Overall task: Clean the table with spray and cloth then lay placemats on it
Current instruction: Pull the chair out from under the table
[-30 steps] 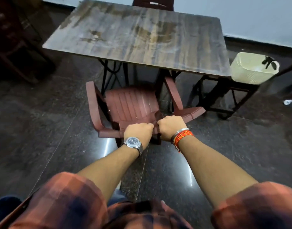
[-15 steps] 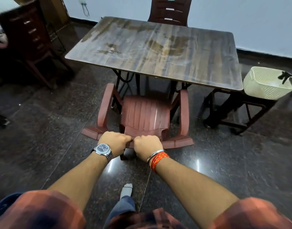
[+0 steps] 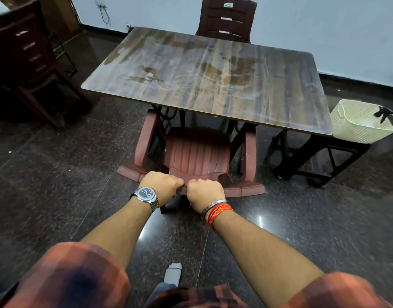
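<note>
The only container in the shot is the cream lattice basket [image 3: 355,130], sitting on a dark stand [image 3: 324,161] just past the table's right end. Something black [image 3: 385,114] pokes up over its far rim. I can't tell what it is, and most of the inside is hidden from this angle.

Both hands are on the reddish-brown plastic chair [image 3: 197,152], which is tucked part way under the near edge of the table [image 3: 213,81]. The left hand [image 3: 162,184], the one with the watch [image 3: 146,194], has its fingers curled over the top edge of the backrest. The right hand [image 3: 205,193], with the metal bangle and red threads [image 3: 217,210], is wrapped round the same edge right beside it, knuckles nearly touching.

The table is straight ahead of the hands, beyond the chair's seat, and neither hand is on it. Its wood-grain top looks streaky and smeary in patches. A second chair [image 3: 226,21] stands at the far side by the pale wall, and a darker one [image 3: 24,52] is off to the left. A socked foot [image 3: 173,274] shows on the dark speckled floor between the arms.
</note>
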`<state>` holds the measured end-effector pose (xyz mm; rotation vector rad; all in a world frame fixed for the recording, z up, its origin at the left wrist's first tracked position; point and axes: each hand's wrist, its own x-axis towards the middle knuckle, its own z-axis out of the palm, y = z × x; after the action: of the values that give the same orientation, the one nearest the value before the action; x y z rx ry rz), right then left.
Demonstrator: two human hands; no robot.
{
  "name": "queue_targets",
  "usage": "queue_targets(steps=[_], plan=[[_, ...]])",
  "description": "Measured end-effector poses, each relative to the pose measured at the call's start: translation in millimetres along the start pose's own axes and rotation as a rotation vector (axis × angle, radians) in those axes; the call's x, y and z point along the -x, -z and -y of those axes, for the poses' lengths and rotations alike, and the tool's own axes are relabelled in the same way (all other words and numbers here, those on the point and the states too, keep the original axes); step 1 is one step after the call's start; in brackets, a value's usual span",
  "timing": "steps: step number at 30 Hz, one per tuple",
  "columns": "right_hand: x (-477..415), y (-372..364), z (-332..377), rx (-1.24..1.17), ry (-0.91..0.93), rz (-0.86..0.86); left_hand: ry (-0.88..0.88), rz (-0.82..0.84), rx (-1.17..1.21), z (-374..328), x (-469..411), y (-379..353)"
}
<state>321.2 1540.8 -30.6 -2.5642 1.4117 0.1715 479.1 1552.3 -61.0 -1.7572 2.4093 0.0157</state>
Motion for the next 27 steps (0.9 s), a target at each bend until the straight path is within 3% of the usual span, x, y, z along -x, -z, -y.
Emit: queue_targets(steps=[19, 27], plan=[[-104, 20, -3, 0.035, -0.031, -0.055, -0.019, 0.04, -0.024, 79, -79, 15], [-104, 15, -7, 0.038, -0.042, -0.067, -0.029, 0.006, -0.019, 75, -78, 14]])
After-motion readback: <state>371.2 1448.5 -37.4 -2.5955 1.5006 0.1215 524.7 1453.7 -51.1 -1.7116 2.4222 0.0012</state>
